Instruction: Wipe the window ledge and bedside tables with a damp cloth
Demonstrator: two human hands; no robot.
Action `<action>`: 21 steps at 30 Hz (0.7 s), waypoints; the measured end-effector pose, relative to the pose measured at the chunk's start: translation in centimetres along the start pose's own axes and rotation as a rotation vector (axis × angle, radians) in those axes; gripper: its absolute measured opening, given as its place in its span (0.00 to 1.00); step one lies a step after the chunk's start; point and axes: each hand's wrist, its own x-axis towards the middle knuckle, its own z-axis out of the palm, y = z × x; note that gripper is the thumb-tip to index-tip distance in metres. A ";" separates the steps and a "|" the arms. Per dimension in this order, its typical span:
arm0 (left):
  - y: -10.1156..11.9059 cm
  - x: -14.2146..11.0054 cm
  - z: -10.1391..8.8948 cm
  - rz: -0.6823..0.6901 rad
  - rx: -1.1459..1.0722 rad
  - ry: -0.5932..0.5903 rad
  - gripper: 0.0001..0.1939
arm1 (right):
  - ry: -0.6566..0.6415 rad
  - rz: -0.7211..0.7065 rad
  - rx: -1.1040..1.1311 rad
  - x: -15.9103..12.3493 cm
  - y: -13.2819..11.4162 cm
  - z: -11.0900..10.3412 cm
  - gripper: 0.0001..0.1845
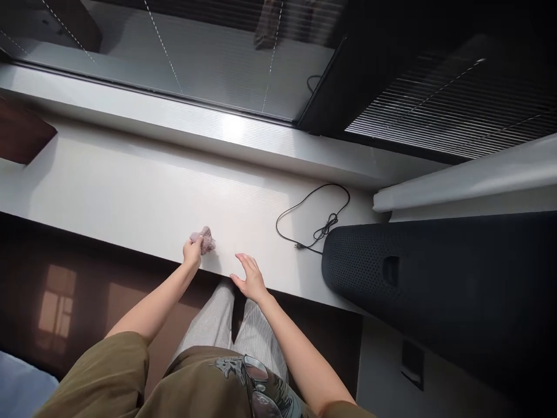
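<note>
Where cloth meets white sill, window blinds

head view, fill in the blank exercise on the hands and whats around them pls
The left hand holds a crumpled cloth against the white ____.
The right hand holds ____.
A black cable lies on the ledge to the ____ of both hands.
A pair of glasses hangs from the front of the person's ____.

Missing words: windowsill; nothing; right; shirt
</note>
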 end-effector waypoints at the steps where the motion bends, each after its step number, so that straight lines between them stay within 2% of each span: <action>1: 1.2 -2.3 -0.1 0.019 -0.062 -0.073 0.16 | -0.005 -0.042 -0.005 0.5 -1.5 -0.2 0.36; 3: 3.6 -7.3 -0.3 0.061 -0.192 -0.277 0.19 | 0.031 -0.074 -0.037 1.1 -4.2 -0.8 0.46; 4: 4.8 -9.7 -0.4 0.097 -0.242 -0.396 0.21 | 0.076 -0.060 -0.057 1.0 -5.4 -1.4 0.46; 6: 7.5 -13.9 -0.8 0.214 -0.219 -0.547 0.22 | 0.204 0.013 -0.069 0.1 -7.5 -3.4 0.36; 7: 8.8 -15.7 -1.0 0.316 -0.144 -0.560 0.22 | 0.264 0.052 -0.050 -0.7 -8.4 -4.9 0.31; 10: 13.1 -19.9 -1.1 0.763 0.145 -0.520 0.20 | 0.338 0.092 0.089 -4.7 -11.2 -11.3 0.19; 11: 14.4 -21.2 -0.8 0.911 0.218 -0.570 0.20 | 0.350 0.078 0.152 -6.4 -12.1 -13.8 0.16; 12: 15.6 -22.5 -0.3 1.029 0.276 -0.685 0.19 | 0.376 0.056 0.220 -8.3 -13.1 -16.3 0.14; 13: 16.6 -24.0 0.6 1.104 0.322 -0.850 0.19 | 0.424 0.028 0.291 -10.3 -14.0 -18.9 0.14; 14: 17.4 -25.6 1.6 1.136 0.360 -1.045 0.20 | 0.492 -0.003 0.372 -12.3 -14.9 -21.3 0.15; 16: 18.5 -29.8 4.4 1.101 0.386 -1.428 0.22 | 0.657 -0.055 0.570 -16.3 -16.2 -25.8 0.18; 19: 19.3 -38.1 8.4 0.906 0.249 -1.915 0.28 | 0.880 -0.066 0.821 -22.6 -17.3 -31.9 0.19; 21: 19.9 -44.3 10.4 0.755 0.130 -2.160 0.31 | 1.012 -0.027 0.851 -26.9 -17.9 -36.0 0.18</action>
